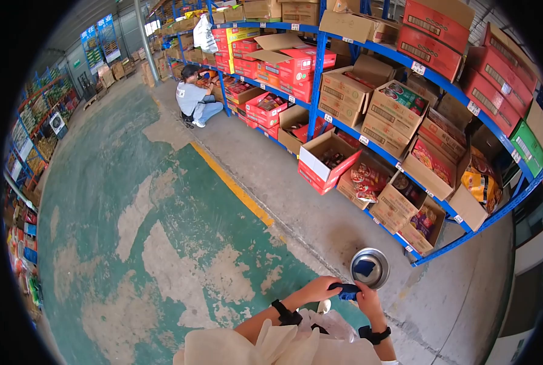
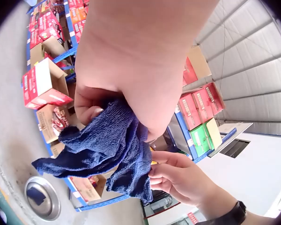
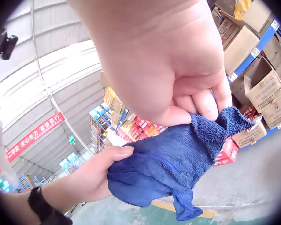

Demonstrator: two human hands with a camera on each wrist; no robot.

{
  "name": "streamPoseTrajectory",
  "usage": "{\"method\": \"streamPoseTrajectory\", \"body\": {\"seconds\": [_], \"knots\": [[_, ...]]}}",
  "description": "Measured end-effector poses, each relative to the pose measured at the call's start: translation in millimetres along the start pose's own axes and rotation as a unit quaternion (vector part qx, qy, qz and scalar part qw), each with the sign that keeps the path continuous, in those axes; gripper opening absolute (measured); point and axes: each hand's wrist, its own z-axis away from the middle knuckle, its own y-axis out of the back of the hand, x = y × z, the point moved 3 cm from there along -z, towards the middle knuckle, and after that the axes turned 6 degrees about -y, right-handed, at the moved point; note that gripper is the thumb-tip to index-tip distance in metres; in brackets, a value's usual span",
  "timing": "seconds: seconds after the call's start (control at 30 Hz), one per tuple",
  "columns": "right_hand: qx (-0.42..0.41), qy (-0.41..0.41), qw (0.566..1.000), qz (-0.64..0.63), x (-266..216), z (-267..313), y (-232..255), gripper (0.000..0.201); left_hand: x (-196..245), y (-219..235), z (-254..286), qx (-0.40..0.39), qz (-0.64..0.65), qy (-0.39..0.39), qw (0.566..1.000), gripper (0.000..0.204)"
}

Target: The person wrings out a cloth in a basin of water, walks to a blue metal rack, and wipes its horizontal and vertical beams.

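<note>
Okay so, blue cloth (image 1: 347, 292) is up in the air between both hands. Left hand (image 1: 321, 289) has its grip pinching one end, right hand (image 1: 369, 300) pinches the other. Metal bowl (image 1: 379, 281) sits at 1 o'clock from it on bare grey concrete (image 1: 308, 219), dark rag (image 1: 364, 267) inside. Blue shelving (image 1: 316, 79) full of open cartons runs 12 to 2. Around 10-11 there's worn green floor paint (image 1: 180, 201) with a yellow stripe (image 1: 235, 185), plus someone in a grey top (image 1: 192, 97) crouching at 11, by the shelves.

1 metal bowl (image 1: 380, 275) sits on the grey floor (image 1: 311, 214).
</note>
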Motion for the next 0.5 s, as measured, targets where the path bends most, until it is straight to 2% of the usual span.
{"method": "streamPoseTrajectory", "body": {"seconds": [0.17, 0.27, 0.37, 0.5], "knots": [[0.022, 0.021, 0.999, 0.042, -8, -3, -10, 0.030, -9, 8, 11, -0.063, -0.068, 0.028, 0.995, 0.030], [0.004, -0.004, 0.999, 0.046, -21, -3, -16, 0.027, -12, 13, 29, -0.015, -0.202, -0.018, 0.979, 0.033], [-0.014, -0.009, 0.999, 0.049, -32, -11, -30, 0.025, -35, 15, 50, 0.050, -0.218, -0.039, 0.974, 0.035], [-0.017, 0.009, 0.998, 0.057, -45, -25, -61, 0.023, -34, 41, 83, 0.099, -0.184, -0.023, 0.978, 0.034]]}}
